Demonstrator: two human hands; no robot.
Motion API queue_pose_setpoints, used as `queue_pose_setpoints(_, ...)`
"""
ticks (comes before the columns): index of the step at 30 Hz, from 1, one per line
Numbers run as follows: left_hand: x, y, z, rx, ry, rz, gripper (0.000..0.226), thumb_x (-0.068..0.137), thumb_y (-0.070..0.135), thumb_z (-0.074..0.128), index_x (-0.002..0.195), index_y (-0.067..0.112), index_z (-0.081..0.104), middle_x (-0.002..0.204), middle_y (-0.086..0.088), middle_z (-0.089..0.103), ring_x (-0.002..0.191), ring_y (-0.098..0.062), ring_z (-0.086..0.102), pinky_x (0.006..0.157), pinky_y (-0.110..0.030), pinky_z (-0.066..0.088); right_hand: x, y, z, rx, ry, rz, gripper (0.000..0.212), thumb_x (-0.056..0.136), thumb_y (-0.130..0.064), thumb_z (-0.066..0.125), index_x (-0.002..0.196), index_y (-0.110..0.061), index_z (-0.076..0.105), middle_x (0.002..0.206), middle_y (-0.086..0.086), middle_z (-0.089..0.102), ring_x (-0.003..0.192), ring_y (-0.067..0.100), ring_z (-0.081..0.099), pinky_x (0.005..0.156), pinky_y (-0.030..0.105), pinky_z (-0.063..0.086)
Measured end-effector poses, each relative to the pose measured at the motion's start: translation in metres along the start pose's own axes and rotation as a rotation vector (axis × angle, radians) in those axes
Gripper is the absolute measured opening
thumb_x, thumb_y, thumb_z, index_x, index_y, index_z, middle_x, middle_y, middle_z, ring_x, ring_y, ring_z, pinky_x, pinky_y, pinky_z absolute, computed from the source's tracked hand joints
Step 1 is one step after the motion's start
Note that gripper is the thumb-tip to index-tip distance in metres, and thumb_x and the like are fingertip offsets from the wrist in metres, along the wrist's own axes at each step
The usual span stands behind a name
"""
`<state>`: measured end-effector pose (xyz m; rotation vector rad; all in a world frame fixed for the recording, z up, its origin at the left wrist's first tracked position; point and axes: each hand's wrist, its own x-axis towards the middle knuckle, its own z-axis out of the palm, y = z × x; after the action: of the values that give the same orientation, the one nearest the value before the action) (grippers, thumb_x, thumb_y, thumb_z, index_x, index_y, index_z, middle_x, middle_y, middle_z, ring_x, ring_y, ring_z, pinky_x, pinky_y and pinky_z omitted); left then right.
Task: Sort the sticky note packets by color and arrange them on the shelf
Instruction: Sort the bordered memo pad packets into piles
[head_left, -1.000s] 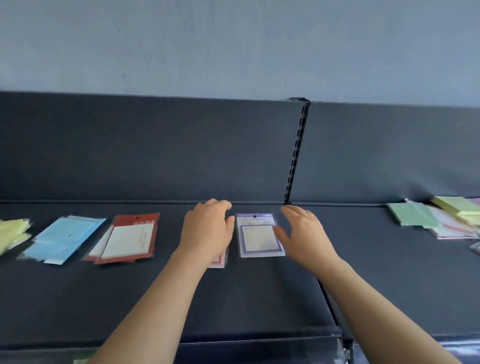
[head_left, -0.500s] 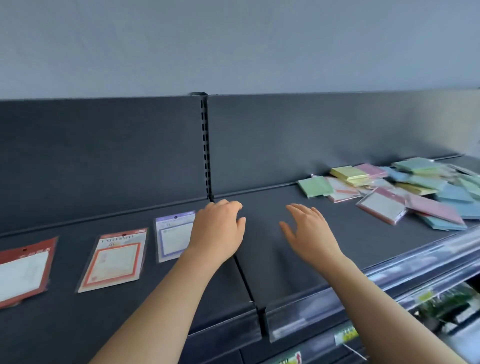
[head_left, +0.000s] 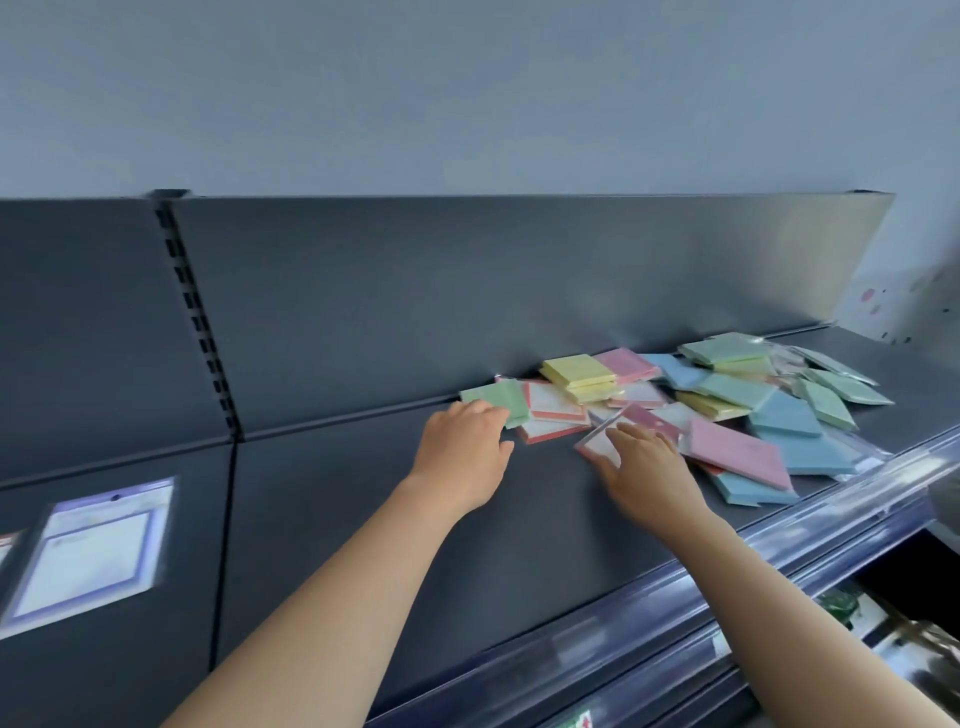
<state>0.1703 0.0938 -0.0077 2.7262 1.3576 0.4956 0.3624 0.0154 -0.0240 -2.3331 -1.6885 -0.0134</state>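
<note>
Pastel colours heaped on a dark grey shelf (head_left: 519, 519).
A plain green packet (head_left: 498, 397), yellow packet (head_left: 576, 370), pink packet (head_left: 626, 364) and blue packet (head_left: 787, 415); the red-bordered packet (head_left: 553, 402) and purple-bordered packet (head_left: 88, 556) have white centres; the wall (head_left: 467, 93) is pale blue-grey.

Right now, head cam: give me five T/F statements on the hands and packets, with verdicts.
1. The left hand touches a green packet at the left end of the pile. True.
2. The right hand holds a blue packet in the air. False: its straight fingers lie on a red-bordered packet at the front of the pile.
3. A purple-bordered packet lies apart from the pile, far to the left on the shelf. True.
4. The pile is already sorted by colour. False: yellow, pink, blue and green packets are mixed and overlapping.
5. The yellow packet sits at the front edge of the shelf. False: it is at the rear, close to the back panel.
</note>
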Motion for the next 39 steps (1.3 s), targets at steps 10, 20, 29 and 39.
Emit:
queue_pose_setpoints(10, 0.052, 0.020, 0.048, 0.188, -0.192, 0.001, 0.041, 0.104, 0.034, 0.029, 0.144, 0.036, 0.035, 0.159, 0.003, 0.017, 0.145, -0.025, 0.013, 0.115, -0.048, 0.012, 0.006, 0.033, 0.018, 0.029, -0.014, -0.082, 0.033, 0.098, -0.030, 0.039, 0.120, -0.013, 0.056, 0.141, 0.006, 0.046, 0.133, 0.026, 0.037, 0.111, 0.034, 0.027)
queue_pose_setpoints(20, 0.016, 0.001, 0.033, 0.266, -0.191, -0.026, 0.041, 0.103, 0.043, 0.025, 0.143, 0.041, 0.034, 0.162, 0.007, 0.004, 0.149, -0.023, -0.006, 0.115, -0.060, -0.005, 0.038, 0.001, 0.014, 0.097, -0.057, -0.331, 0.037, 0.099, -0.017, 0.037, 0.133, -0.011, 0.049, 0.146, 0.007, 0.042, 0.136, 0.025, 0.035, 0.114, 0.033, 0.025)
queue_pose_setpoints(29, -0.029, -0.047, 0.017, 0.176, -0.137, -0.223, 0.036, 0.104, 0.036, 0.026, 0.126, 0.028, 0.053, 0.157, 0.013, 0.021, 0.144, -0.015, 0.017, 0.117, -0.051, 0.009, 0.022, -0.035, 0.019, 0.140, -0.074, -0.472, 0.029, 0.097, -0.020, 0.044, 0.116, -0.016, 0.066, 0.121, 0.004, 0.059, 0.113, 0.027, 0.051, 0.099, 0.033, 0.039)
queue_pose_setpoints(39, -0.020, -0.031, 0.009, -0.082, -0.033, -0.401, 0.028, 0.093, 0.037, 0.055, 0.085, 0.011, 0.060, 0.109, -0.009, 0.055, 0.099, -0.027, 0.051, 0.078, -0.034, 0.044, 0.035, -0.052, 0.020, 0.180, -0.194, -0.144, 0.067, 0.075, -0.063, 0.059, 0.125, -0.019, 0.052, 0.120, 0.007, 0.059, 0.111, 0.029, 0.053, 0.089, 0.038, 0.045)
